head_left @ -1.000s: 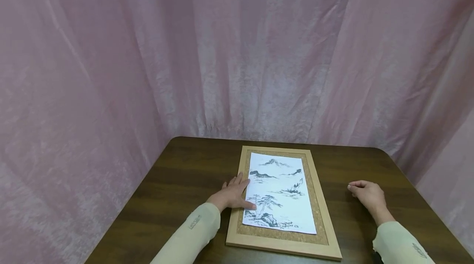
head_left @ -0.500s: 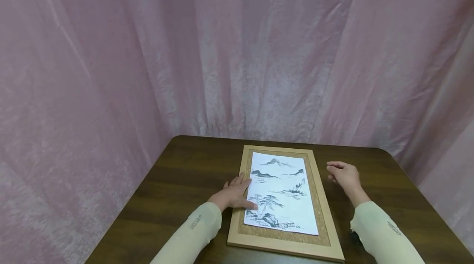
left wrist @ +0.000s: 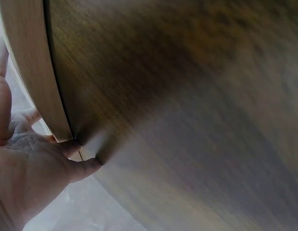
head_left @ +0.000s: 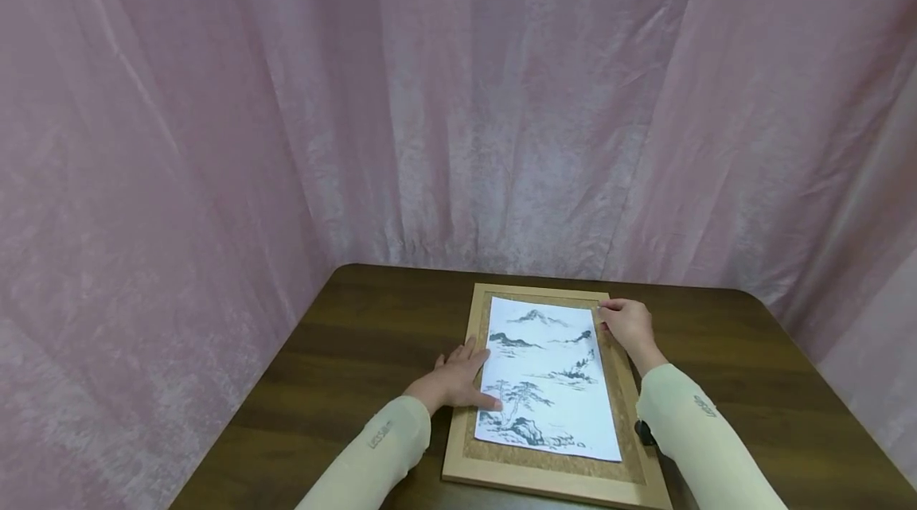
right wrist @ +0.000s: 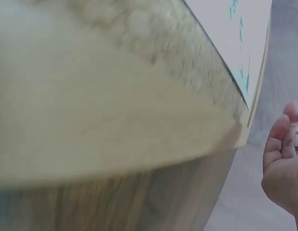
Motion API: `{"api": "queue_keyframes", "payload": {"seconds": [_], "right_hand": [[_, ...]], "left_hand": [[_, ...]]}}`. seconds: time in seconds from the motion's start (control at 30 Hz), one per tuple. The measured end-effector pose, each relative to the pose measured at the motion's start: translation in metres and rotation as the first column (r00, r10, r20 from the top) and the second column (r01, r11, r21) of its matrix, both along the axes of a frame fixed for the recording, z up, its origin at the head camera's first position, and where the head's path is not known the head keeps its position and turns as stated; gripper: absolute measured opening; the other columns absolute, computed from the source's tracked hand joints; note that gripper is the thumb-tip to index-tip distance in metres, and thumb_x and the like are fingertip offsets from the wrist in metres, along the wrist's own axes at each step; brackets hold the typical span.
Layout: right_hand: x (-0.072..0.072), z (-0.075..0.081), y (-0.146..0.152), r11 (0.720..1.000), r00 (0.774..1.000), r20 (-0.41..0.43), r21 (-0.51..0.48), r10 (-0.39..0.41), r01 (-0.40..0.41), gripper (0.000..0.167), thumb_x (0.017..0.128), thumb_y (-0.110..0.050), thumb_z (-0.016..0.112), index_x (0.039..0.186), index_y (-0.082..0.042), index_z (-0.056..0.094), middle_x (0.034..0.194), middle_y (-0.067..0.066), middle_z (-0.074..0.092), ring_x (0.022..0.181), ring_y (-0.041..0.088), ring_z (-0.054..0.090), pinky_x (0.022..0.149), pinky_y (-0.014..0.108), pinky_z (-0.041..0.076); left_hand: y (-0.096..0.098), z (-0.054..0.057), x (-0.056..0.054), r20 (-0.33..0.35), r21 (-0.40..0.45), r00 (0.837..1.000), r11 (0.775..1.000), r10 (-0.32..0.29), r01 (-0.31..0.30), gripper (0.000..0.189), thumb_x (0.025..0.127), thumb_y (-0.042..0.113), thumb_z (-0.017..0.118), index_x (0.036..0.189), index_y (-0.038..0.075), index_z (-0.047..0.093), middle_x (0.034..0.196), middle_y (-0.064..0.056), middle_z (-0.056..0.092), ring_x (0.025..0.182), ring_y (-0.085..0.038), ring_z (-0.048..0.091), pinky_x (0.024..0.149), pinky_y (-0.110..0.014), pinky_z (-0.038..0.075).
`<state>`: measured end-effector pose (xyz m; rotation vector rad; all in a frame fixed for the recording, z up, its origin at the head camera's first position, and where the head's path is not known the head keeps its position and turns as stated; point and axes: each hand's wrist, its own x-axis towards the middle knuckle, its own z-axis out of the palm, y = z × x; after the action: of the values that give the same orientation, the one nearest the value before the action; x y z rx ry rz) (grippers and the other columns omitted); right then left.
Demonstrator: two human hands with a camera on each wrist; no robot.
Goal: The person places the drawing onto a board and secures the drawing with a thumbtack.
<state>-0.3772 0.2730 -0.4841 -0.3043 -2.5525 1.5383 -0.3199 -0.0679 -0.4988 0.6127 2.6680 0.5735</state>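
Observation:
A sheet of white paper (head_left: 548,383) with an ink landscape of mountains and trees lies on a wood-framed cork board (head_left: 458,454). My left hand (head_left: 453,383) rests spread over the board's left side, thumb on the paper. In the left wrist view, two fingers of the left hand (left wrist: 33,163) reach past the wooden edge to the table. At the paper's top right corner, my right hand (head_left: 630,327) has thumb and forefinger together, pinching a tiny whitish object (head_left: 599,309) too small to make out. In the right wrist view, the right hand (right wrist: 286,163) has curled fingers.
The board lies on a dark brown wooden table (head_left: 344,351) with rounded far corners. Pink velvet curtains (head_left: 458,112) hang behind the table and along both sides. A black item (head_left: 645,432) shows at the right sleeve's cuff, over the board's right edge.
My right hand has moved left and away from me, from the table beside the board to the paper's top right corner. The left hand stays in place on the board.

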Motion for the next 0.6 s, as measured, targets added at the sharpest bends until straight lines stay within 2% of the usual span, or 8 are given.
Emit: {"api": "queue_keyframes", "payload": {"seconds": [0.1, 0.27, 0.47, 0.6], "right_hand": [[-0.009, -0.002, -0.01, 1.0, 1.0, 0.011, 0.023, 0.009, -0.009, 0.028, 0.098, -0.018, 0.061, 0.114, 0.003, 0.069, 0.099, 0.019, 0.07, 0.076, 0.023, 0.067, 0.061, 0.028, 0.054], [-0.022, -0.008, -0.023, 0.997, 1.0, 0.003, 0.078, 0.024, -0.024, 0.023, 0.097, -0.014, 0.063, 0.111, 0.004, 0.07, 0.1, 0.015, 0.07, 0.073, 0.018, 0.068, 0.059, 0.022, 0.051], [-0.035, -0.012, -0.035, 0.998, 0.999, 0.036, 0.049, 0.035, -0.037, 0.021, 0.097, -0.01, 0.062, 0.111, 0.003, 0.07, 0.097, 0.016, 0.069, 0.071, 0.018, 0.067, 0.059, 0.025, 0.052], [-0.042, -0.015, -0.041, 0.996, 0.996, 0.048, 0.045, 0.079, -0.081, 0.022, 0.097, -0.011, 0.062, 0.111, 0.004, 0.07, 0.093, 0.014, 0.068, 0.067, 0.014, 0.062, 0.057, 0.026, 0.05]], "left_hand": [[0.0, 0.001, 0.0, 0.01, 0.004, 1.0, 1.0, 0.005, -0.005, 0.105, 0.08, 0.063, 0.073, 0.16, 0.018, 0.023, 0.166, -0.013, 0.0, 0.15, -0.036, 0.007, 0.115, -0.063, 0.008], [0.0, -0.002, -0.001, 0.008, -0.007, 1.0, 1.0, 0.015, -0.015, 0.105, 0.079, 0.064, 0.073, 0.16, 0.02, 0.022, 0.166, -0.011, 0.0, 0.151, -0.034, 0.007, 0.116, -0.062, 0.008], [0.0, -0.002, -0.002, 0.012, -0.004, 1.0, 1.0, 0.013, -0.013, 0.105, 0.079, 0.064, 0.073, 0.16, 0.02, 0.023, 0.166, -0.011, 0.0, 0.151, -0.035, 0.007, 0.115, -0.062, 0.008], [-0.001, -0.004, -0.002, -0.004, -0.007, 1.0, 1.0, 0.009, -0.009, 0.106, 0.078, 0.066, 0.073, 0.16, 0.02, 0.023, 0.166, -0.011, 0.001, 0.15, -0.035, 0.008, 0.115, -0.063, 0.008]]}}
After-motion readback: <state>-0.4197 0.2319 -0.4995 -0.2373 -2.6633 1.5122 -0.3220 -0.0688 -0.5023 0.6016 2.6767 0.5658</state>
